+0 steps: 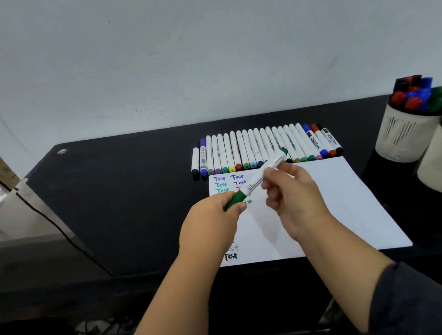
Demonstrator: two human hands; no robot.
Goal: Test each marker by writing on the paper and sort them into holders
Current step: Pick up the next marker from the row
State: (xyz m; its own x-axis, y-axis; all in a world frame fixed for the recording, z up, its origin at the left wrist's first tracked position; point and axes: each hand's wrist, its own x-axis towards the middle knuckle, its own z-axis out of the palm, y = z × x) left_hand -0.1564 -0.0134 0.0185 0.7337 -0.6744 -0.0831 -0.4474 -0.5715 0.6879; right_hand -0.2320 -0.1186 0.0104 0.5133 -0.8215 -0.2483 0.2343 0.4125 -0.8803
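Green marker [257,180] held in both my hands above the paper [336,200].

My left hand [216,217] pinches its green cap; my right hand [291,193] has its fingers [271,188] clamped on the white barrel. Behind the paper lies the marker row [263,147]; right of it, two holders [408,124].

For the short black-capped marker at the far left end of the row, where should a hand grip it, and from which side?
Judging by its pose, grip the white barrel of the black-capped marker mid-length, coming from above with one finger on its open left side. It lies flat on the desk, and only its right side is crowded by the blue marker next to it.
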